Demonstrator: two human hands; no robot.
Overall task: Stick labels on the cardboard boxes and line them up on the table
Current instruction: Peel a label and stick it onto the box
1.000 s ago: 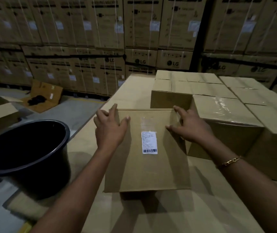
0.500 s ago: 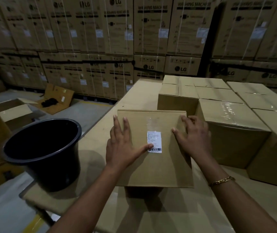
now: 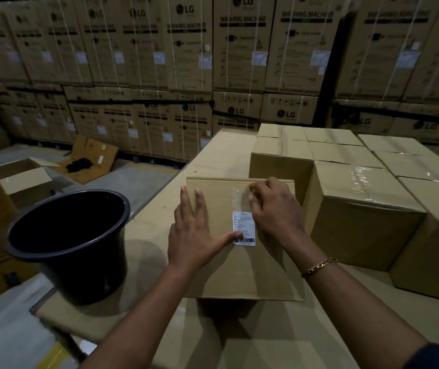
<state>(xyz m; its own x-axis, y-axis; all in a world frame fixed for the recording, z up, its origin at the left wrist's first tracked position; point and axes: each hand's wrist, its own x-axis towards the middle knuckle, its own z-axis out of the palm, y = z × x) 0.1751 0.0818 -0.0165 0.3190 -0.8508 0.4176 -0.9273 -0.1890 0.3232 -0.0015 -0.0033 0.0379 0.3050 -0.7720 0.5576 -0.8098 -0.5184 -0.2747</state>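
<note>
Okay, cardboard box [image 3: 239, 272] sits near the middle of the worktop [image 3: 226, 153], top face up, its right side just beside a block of sealed boxes [image 3: 359, 209]. White label [image 3: 244, 229] with barcode is stuck on the box top, right of centre, below a strip of clear tape [image 3: 239, 195]. Left hand [image 3: 191, 235] lies flat on the left half of the top, fingers straight and slightly spread, thumb tip touching the label's lower left corner by the barcode. Right hand [image 3: 277, 211] is on the right half of the top, covering the label's right edge, fingers bent with tips down at the tape strip; cannot tell if it pinches anything or just presses. Gold bracelet [image 3: 319, 266] on the right wrist. Black bucket [image 3: 69, 243] stands upright at the worktop's left edge, apart from the box. On the floor to the left: an open carton [image 3: 24, 177] and a flattened cardboard sheet [image 3: 93, 158] with something dark on it. Back wall is stacked washing machine cartons [image 3: 239, 49], strapped, each with a white sticker.
</note>
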